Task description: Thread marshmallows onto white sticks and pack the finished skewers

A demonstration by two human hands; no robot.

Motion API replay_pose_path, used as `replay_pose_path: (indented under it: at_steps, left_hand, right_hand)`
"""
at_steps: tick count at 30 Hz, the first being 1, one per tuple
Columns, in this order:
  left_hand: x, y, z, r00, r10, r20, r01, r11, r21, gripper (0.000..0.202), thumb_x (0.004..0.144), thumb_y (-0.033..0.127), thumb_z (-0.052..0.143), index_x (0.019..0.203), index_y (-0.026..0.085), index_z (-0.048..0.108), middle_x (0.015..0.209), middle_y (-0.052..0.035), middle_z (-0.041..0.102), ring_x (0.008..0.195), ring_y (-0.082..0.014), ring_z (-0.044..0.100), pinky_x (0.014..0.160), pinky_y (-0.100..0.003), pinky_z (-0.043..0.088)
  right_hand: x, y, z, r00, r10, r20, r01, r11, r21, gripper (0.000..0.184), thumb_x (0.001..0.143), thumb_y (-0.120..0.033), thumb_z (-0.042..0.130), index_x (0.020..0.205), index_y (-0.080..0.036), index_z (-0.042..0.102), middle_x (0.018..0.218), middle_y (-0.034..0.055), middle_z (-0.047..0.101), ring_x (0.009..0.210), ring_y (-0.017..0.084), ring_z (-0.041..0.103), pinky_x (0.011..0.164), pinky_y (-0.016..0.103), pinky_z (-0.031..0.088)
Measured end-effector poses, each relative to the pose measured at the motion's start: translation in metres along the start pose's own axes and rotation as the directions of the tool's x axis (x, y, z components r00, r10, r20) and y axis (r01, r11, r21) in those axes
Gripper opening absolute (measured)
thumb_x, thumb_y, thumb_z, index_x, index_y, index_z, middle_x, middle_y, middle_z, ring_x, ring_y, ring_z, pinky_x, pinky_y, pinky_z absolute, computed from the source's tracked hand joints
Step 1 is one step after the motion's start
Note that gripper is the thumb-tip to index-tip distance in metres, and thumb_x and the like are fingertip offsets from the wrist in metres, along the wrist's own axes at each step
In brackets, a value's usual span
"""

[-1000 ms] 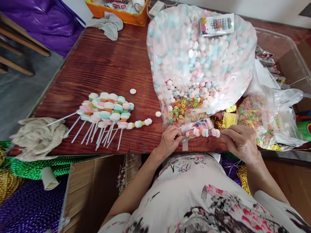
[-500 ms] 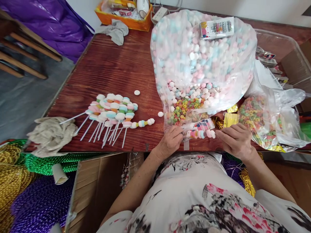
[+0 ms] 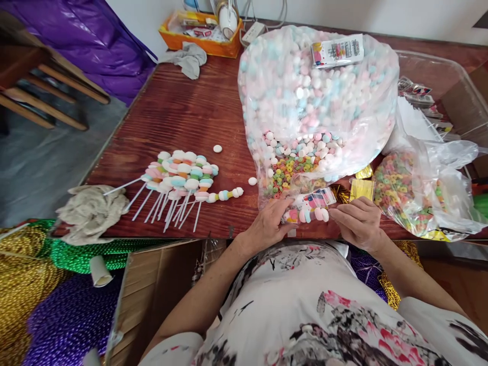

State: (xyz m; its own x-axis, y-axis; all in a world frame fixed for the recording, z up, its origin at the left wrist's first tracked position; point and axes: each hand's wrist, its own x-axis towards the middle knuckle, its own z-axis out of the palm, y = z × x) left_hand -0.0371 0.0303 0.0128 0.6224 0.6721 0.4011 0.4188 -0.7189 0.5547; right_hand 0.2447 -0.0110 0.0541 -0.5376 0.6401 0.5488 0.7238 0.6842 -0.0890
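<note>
My left hand [image 3: 269, 223] and my right hand [image 3: 356, 219] are both closed on a candy skewer [image 3: 310, 214] of pastel round sweets, held level at the near table edge. The skewer's left part sits inside a small clear printed wrapper [image 3: 318, 197]. Just beyond my hands lies a big clear bag of pastel round candies [image 3: 316, 96] with coloured ring candies [image 3: 290, 170] near its mouth. A pile of finished candy skewers [image 3: 179, 180] with white sticks lies to the left on the wooden table [image 3: 183, 112].
A second clear bag of ring candies [image 3: 404, 188] lies at the right, gold wrappers [image 3: 360, 188] beside it. A crumpled cloth [image 3: 89, 213] sits at the left table edge. Two loose candies [image 3: 217, 148] lie on the wood. An orange tray [image 3: 202, 35] stands at the back. Bead garlands [image 3: 46, 295] lie below.
My right hand has pushed the skewer leftward into the wrapper, so fewer candies show outside it. The hands have come closer together. The camera has shifted, moving the scene rightward.
</note>
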Motion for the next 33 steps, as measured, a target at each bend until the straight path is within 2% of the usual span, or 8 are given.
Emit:
replay_pose_path:
  at_steps: [2,6,11,16,21,25,28,33]
  left_hand:
    - [0.006,0.004,-0.007,0.995,-0.031,0.099,0.024,0.997,0.067,0.032,0.092,0.037,0.056,0.114,0.013,0.058,0.108,-0.0150,0.067,0.100,-0.0276,0.063,0.087,-0.041,0.050]
    - [0.017,0.013,-0.019,0.948,-0.159,0.274,0.105,0.973,0.204,0.027,0.094,0.039,0.054,0.087,0.014,0.062,0.084,-0.0090,0.067,0.081,-0.0240,0.063,0.073,-0.034,0.047]
    - [0.021,0.019,-0.021,0.938,-0.265,0.223,0.176,0.919,0.352,0.035,0.095,0.047,0.050,0.084,0.015,0.059,0.081,-0.0084,0.067,0.074,-0.0223,0.062,0.065,-0.031,0.041]
    - [0.018,0.020,-0.018,0.948,-0.300,0.106,0.210,0.841,0.499,0.033,0.094,0.047,0.051,0.086,0.015,0.058,0.079,-0.0089,0.065,0.077,-0.0248,0.063,0.067,-0.033,0.039]
    - [0.018,0.024,-0.016,0.942,-0.296,0.157,0.168,0.824,0.542,0.028,0.092,0.042,0.055,0.091,0.014,0.060,0.080,-0.0102,0.067,0.080,-0.0269,0.064,0.069,-0.035,0.040]
    - [0.023,0.028,-0.019,0.878,-0.426,0.217,0.276,0.822,0.499,0.030,0.093,0.043,0.053,0.091,0.014,0.061,0.079,-0.0102,0.067,0.077,-0.0267,0.064,0.067,-0.034,0.039]
    - [0.026,0.027,-0.028,0.811,-0.495,0.312,0.380,0.851,0.361,0.027,0.087,0.043,0.061,0.090,0.015,0.061,0.080,-0.0070,0.067,0.075,-0.0233,0.062,0.063,-0.029,0.036]
    - [0.028,0.017,-0.049,0.697,-0.418,0.583,0.540,0.841,-0.043,0.035,0.069,0.044,0.078,0.076,0.016,0.057,0.071,0.0030,0.057,0.067,-0.0150,0.051,0.059,-0.024,0.033]
  right_hand:
    - [0.002,0.000,0.000,1.000,-0.002,-0.030,0.003,1.000,0.007,0.023,0.085,-0.015,0.059,0.103,-0.027,0.068,0.088,0.0001,0.074,0.071,0.014,0.056,0.068,0.033,0.034]
    - [0.012,-0.005,0.001,0.995,-0.064,-0.082,0.060,0.997,-0.047,0.024,0.085,-0.015,0.059,0.106,-0.024,0.067,0.086,0.0001,0.073,0.073,0.015,0.052,0.072,0.034,0.033]
    - [0.030,-0.015,0.001,0.992,-0.057,0.114,0.066,0.995,-0.080,0.015,0.085,-0.012,0.052,0.092,-0.016,0.065,0.065,0.0012,0.061,0.062,0.015,0.045,0.064,0.034,0.025]
    - [0.040,-0.020,-0.001,0.948,0.055,0.314,-0.053,0.999,-0.013,0.013,0.086,-0.011,0.050,0.082,-0.016,0.061,0.060,-0.0001,0.058,0.056,0.014,0.043,0.061,0.032,0.021]
    - [0.045,-0.022,0.002,0.929,-0.001,0.371,0.003,1.000,-0.003,0.011,0.084,-0.009,0.052,0.078,-0.017,0.058,0.062,-0.0006,0.060,0.054,0.014,0.040,0.060,0.032,0.018]
    - [0.048,-0.033,0.014,0.960,-0.054,0.274,0.086,0.990,-0.109,0.015,0.085,-0.007,0.051,0.078,-0.017,0.059,0.060,0.0009,0.057,0.058,0.015,0.039,0.062,0.034,0.018]
    - [0.051,-0.036,0.019,0.978,-0.138,0.154,0.162,0.974,-0.160,0.015,0.090,-0.012,0.052,0.080,-0.017,0.061,0.059,0.0006,0.053,0.060,0.015,0.037,0.063,0.035,0.019]
    - [0.060,-0.014,0.007,0.936,-0.352,0.020,0.352,0.933,-0.079,0.008,0.091,-0.018,0.058,0.096,-0.019,0.064,0.070,0.0010,0.059,0.067,0.015,0.039,0.065,0.036,0.024]
